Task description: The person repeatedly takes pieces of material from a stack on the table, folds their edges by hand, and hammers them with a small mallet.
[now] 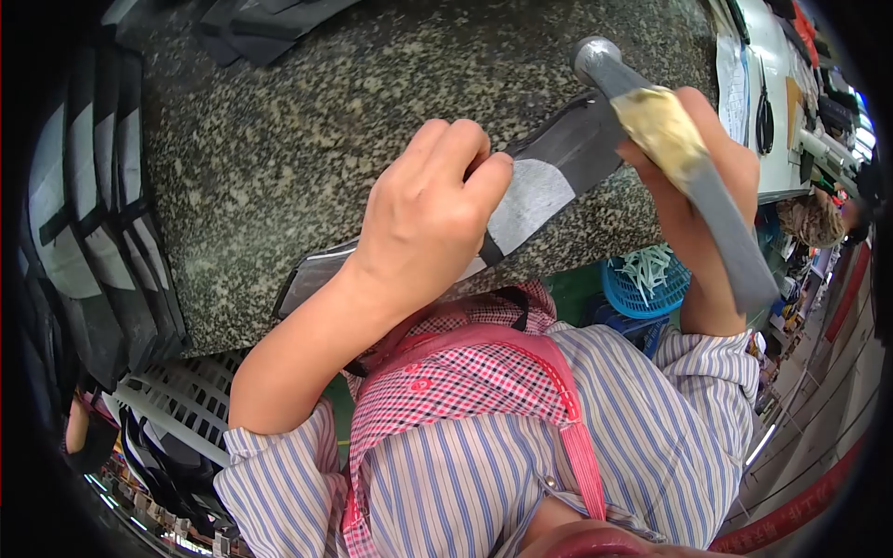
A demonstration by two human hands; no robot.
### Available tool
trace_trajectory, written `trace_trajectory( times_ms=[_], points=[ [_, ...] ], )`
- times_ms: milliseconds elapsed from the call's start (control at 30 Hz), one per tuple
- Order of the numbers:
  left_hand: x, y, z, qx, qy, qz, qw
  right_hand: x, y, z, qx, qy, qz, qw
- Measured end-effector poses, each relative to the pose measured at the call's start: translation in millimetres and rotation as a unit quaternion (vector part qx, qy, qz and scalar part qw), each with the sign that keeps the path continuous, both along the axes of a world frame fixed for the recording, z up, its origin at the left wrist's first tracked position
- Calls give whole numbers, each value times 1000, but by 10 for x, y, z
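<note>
My right hand (721,153) is wrapped round a hammer (730,219), closed on its grip near yellowish tape. The rounded metal head points up and left, above the far end of a long black, leather-like piece (586,139). This piece lies slantwise on the speckled stone worktop (307,121) and bears a light grey patch (532,205). Over its middle rests my left hand (433,200), fingers curled and closed on its edge, hiding part of it. What the piece belongs to is not clear from this view.
Stacks of similar black and grey pieces (102,232) lie along the left side, with more black pieces (265,23) at the back. A blue basket (642,302) holding pale strips stands below the worktop's front edge. A white plastic crate (191,395) sits at lower left.
</note>
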State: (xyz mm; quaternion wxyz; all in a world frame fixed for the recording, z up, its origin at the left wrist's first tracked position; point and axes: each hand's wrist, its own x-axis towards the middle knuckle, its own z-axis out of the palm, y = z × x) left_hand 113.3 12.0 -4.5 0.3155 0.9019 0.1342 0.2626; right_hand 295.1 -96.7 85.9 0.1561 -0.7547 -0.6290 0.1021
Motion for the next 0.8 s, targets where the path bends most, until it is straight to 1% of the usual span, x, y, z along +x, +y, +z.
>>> trace_trajectory(
  times_ms=[67, 100, 200, 267, 300, 367, 500, 600, 633, 667, 733, 767, 800],
  points=[
    [7, -7, 38, -14, 19, -7, 1000, -22, -36, -102, 92, 105, 22, 990],
    [2, -6, 53, -13, 28, -10, 999, -42, -72, -81, 14, 119, 25, 992],
    [-3, 6, 85, -20, 53, -17, 998, -33, -42, -228, -63, 130, 29, 989],
    [-6, 22, 93, -19, 58, -18, 998, -35, -44, -245, -58, 91, 30, 994],
    [-11, 43, 118, -61, 62, -1, 996, -30, -44, -248, -55, 69, 28, 996],
    [-52, 69, 170, -151, 72, 28, 986, -56, -63, -248, -52, 79, 18, 995],
    [-104, 65, 85, -4, 29, -20, 999, -60, -74, -262, -42, 81, 20, 996],
    [-93, -6, 73, 87, 23, -23, 996, -21, -17, -155, -50, 34, 28, 998],
    [-76, -18, 52, 107, -1, -23, 994, -76, -24, -136, -22, 18, 7, 1000],
    [-82, -31, 69, 95, 14, -25, 995, -105, -22, -102, 20, 33, 20, 999],
    [-101, -34, 119, 74, 43, -31, 996, -145, -61, -197, 13, 120, 67, 991],
    [-108, -15, 106, 53, 32, -24, 998, -151, -59, -239, -76, 65, 91, 991],
    [-119, 19, 82, 31, 21, -19, 999, -157, -60, -241, -73, 69, 89, 991]
  ],
)
